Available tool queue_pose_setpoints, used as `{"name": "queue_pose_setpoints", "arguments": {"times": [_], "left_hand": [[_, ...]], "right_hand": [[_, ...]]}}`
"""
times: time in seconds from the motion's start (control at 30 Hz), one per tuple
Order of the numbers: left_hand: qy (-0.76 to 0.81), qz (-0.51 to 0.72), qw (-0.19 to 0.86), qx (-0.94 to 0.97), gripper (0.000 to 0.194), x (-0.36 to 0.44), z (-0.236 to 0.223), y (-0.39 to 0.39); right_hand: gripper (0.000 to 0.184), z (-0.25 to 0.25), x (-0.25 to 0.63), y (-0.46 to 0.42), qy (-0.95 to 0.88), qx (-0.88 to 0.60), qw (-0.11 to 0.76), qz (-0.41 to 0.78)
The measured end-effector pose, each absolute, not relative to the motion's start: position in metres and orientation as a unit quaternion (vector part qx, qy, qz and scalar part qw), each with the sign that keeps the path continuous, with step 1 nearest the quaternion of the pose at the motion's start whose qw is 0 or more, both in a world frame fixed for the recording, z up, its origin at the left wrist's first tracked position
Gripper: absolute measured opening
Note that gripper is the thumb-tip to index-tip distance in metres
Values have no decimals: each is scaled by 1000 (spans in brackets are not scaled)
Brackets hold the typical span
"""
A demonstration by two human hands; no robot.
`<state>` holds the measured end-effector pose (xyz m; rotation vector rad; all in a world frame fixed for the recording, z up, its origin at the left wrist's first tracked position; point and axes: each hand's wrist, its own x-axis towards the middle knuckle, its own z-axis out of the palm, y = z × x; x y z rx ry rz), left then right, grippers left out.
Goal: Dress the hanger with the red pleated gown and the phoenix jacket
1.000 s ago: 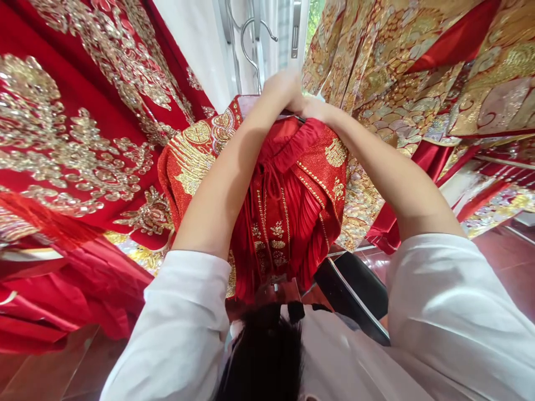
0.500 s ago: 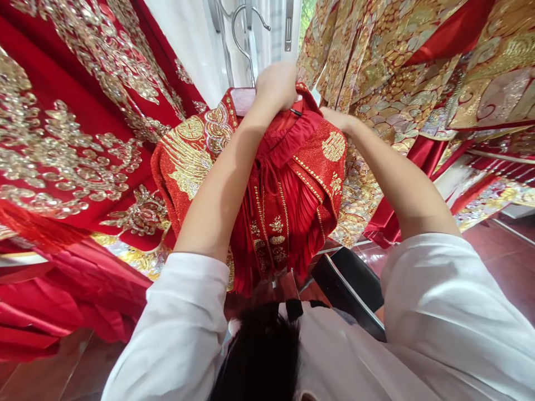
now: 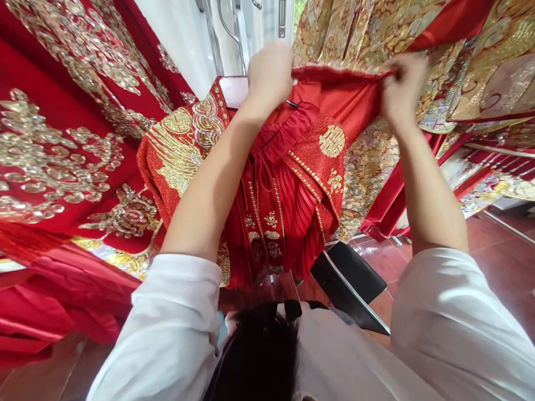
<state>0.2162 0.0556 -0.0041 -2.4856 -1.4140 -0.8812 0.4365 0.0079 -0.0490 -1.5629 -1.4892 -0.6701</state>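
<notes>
A red jacket (image 3: pixel 178 147) with gold embroidery hangs in front of me on a hanger, whose metal hook (image 3: pixel 231 33) rises above the collar. Closed at the collar, my left hand (image 3: pixel 271 75) grips the garment's top edge. Out to the right, my right hand (image 3: pixel 403 89) is a little blurred, its fingers wrapped round the jacket's edge, pulling the cloth taut so the plain red lining (image 3: pixel 349 103) shows. Within the jacket hangs a red pleated skirt (image 3: pixel 298 214) with a gathered waistband and a tied cord.
Red cloth with beaded gold trim (image 3: pixel 71 161) hangs at left. Gold patterned garments (image 3: pixel 376 33) fill the right side. A black box-like object (image 3: pixel 353 278) stands low on the red tiled floor (image 3: pixel 489 256). A white door edge with a lock plate (image 3: pixel 282 19) is behind.
My right hand has moved right and up, away from the collar, stretching the jacket's edge outward and exposing its lining. My left hand stays at the collar, shifted slightly in view.
</notes>
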Motion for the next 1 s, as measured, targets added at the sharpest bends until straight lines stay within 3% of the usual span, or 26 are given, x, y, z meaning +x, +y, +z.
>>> {"name": "queue_pose_setpoints", "arguments": {"times": [0.1, 0.23, 0.33, 0.4, 0.5, 0.57, 0.67, 0.73, 0.83, 0.93, 1.0], "left_hand": [[-463, -310, 74, -827, 36, 217, -5, 57], [-464, -318, 67, -824, 33, 216, -6, 56], [-455, -290, 65, -839, 33, 215, -5, 56], [-451, -292, 82, -839, 31, 213, -4, 58], [-434, -299, 88, -845, 25, 209, -5, 55], [-378, -344, 97, -854, 30, 207, -10, 42], [-251, -399, 155, -868, 33, 209, -33, 2], [-185, -337, 184, -905, 38, 214, -57, -22], [-198, -287, 145, -926, 48, 227, -94, -28], [-233, -279, 113, -925, 53, 242, -113, 0], [-277, -287, 49, -916, 54, 251, -116, 19]], "right_hand": [[32, -49, 437, -9, -491, -643, 513, -288], [25, -58, 440, -27, -544, -739, 381, -114], [17, -56, 452, -37, -535, -703, 391, -257], [23, -56, 456, -41, -520, -687, 425, -278], [37, -60, 459, -46, -589, -723, 341, -121], [42, -59, 463, -50, -609, -716, 327, -94], [41, -55, 472, -54, -592, -682, 403, -147], [38, -53, 478, -53, -593, -688, 389, -153], [30, -50, 481, -55, -580, -720, 347, -155], [13, -34, 464, -78, -581, -701, 364, -195], [19, -23, 432, -105, -610, -664, 356, -243]]}}
